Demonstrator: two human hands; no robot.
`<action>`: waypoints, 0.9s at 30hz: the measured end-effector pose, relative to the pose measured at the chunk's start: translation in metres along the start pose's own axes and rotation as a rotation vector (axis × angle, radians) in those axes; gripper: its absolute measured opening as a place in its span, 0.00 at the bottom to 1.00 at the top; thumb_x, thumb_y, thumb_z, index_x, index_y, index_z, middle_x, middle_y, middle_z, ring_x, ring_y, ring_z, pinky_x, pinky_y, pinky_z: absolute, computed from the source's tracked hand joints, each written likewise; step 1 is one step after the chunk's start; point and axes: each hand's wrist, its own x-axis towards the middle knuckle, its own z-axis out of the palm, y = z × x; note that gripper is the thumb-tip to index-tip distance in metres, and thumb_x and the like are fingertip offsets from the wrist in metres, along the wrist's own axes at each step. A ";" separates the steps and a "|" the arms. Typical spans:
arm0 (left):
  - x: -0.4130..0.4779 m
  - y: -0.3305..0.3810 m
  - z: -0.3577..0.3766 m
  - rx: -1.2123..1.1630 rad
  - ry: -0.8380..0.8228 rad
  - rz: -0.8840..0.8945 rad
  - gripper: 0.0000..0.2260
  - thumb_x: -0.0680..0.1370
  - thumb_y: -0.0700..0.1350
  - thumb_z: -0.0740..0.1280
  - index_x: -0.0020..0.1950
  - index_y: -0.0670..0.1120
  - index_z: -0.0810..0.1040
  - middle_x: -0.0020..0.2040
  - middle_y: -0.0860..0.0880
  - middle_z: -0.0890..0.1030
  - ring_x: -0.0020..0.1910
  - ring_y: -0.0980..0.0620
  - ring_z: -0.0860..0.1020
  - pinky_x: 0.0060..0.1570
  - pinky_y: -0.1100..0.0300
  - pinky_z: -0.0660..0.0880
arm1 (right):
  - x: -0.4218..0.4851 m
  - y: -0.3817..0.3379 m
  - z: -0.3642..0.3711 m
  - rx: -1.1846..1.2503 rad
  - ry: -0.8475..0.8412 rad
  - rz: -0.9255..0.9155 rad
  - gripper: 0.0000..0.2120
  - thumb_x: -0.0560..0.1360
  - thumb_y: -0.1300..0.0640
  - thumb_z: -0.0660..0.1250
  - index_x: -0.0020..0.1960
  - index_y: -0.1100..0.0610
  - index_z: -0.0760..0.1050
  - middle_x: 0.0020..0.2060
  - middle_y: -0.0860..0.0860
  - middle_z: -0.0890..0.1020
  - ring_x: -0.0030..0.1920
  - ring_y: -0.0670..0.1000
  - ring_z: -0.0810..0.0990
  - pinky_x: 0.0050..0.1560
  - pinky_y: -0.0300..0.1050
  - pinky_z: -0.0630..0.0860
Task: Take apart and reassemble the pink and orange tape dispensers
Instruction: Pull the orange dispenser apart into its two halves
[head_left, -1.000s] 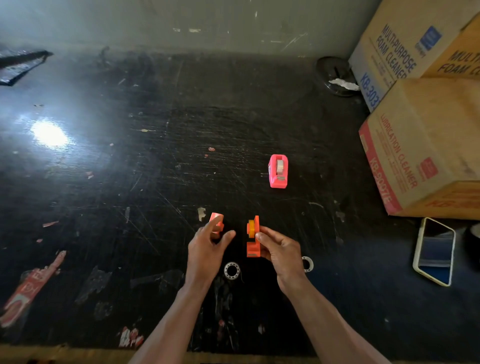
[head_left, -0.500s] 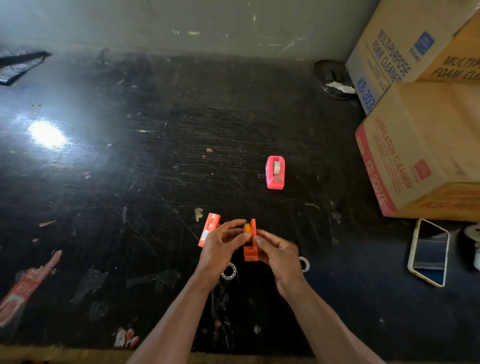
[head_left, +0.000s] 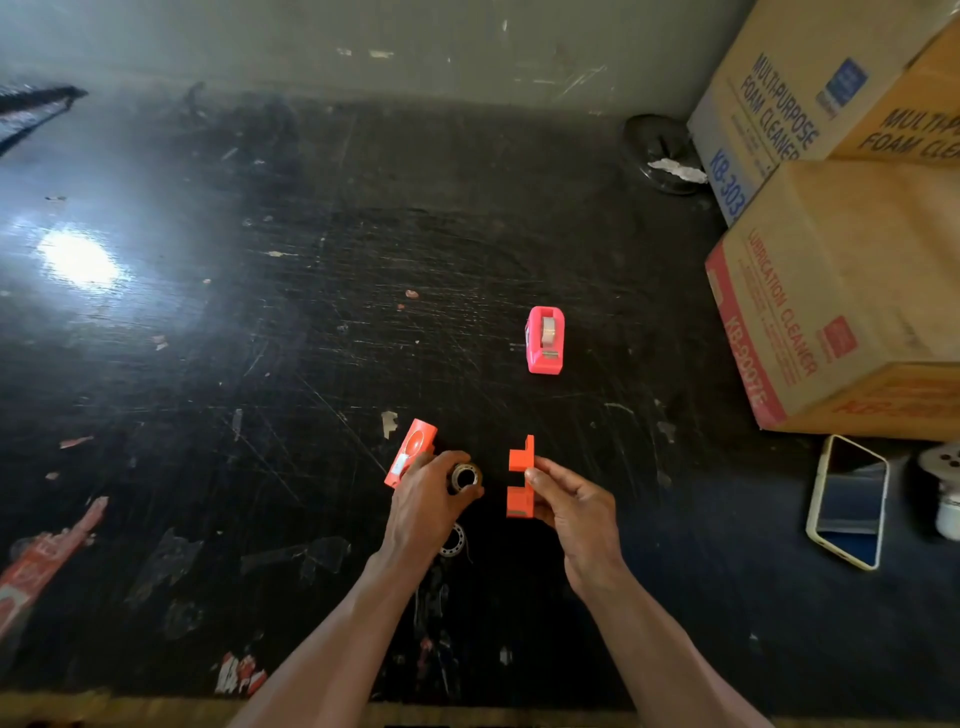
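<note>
The pink tape dispenser (head_left: 545, 341) stands whole on the black table, beyond my hands. The orange dispenser is in pieces. My right hand (head_left: 569, 501) grips one orange half shell (head_left: 520, 480) upright by its edge. My left hand (head_left: 428, 501) pinches a small tape roll (head_left: 464, 476) just left of that shell. The other orange half shell (head_left: 410, 452) lies flat on the table, partly under my left fingers.
A ring-shaped part (head_left: 453, 541) lies below my left hand. Cardboard boxes (head_left: 841, 296) are stacked at the right, with a phone (head_left: 849, 501) and a white object (head_left: 943, 486) in front of them. A dark round dish (head_left: 660, 153) sits by the wall.
My left hand put down one orange half shell, reached to the half in my right hand, and pulled the tape roll out of it to the left.
</note>
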 end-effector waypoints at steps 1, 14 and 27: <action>0.000 0.000 0.000 0.003 0.001 -0.005 0.24 0.76 0.52 0.75 0.71 0.51 0.76 0.65 0.49 0.79 0.59 0.52 0.80 0.59 0.58 0.79 | 0.001 0.000 0.000 -0.003 0.002 0.002 0.14 0.76 0.54 0.74 0.61 0.47 0.83 0.54 0.46 0.88 0.56 0.48 0.86 0.64 0.56 0.80; -0.028 0.001 -0.013 -0.120 0.155 -0.046 0.24 0.75 0.48 0.76 0.70 0.47 0.78 0.60 0.49 0.82 0.53 0.55 0.81 0.56 0.60 0.80 | -0.006 0.006 -0.003 -0.011 0.018 -0.017 0.14 0.76 0.57 0.74 0.61 0.49 0.84 0.52 0.45 0.89 0.55 0.48 0.86 0.62 0.55 0.81; -0.071 -0.013 0.003 0.048 -0.030 -0.062 0.24 0.77 0.51 0.73 0.73 0.53 0.73 0.68 0.50 0.73 0.66 0.52 0.75 0.61 0.60 0.74 | -0.026 0.010 -0.013 -0.061 -0.017 -0.024 0.15 0.76 0.56 0.73 0.63 0.49 0.83 0.56 0.45 0.87 0.61 0.48 0.83 0.68 0.57 0.77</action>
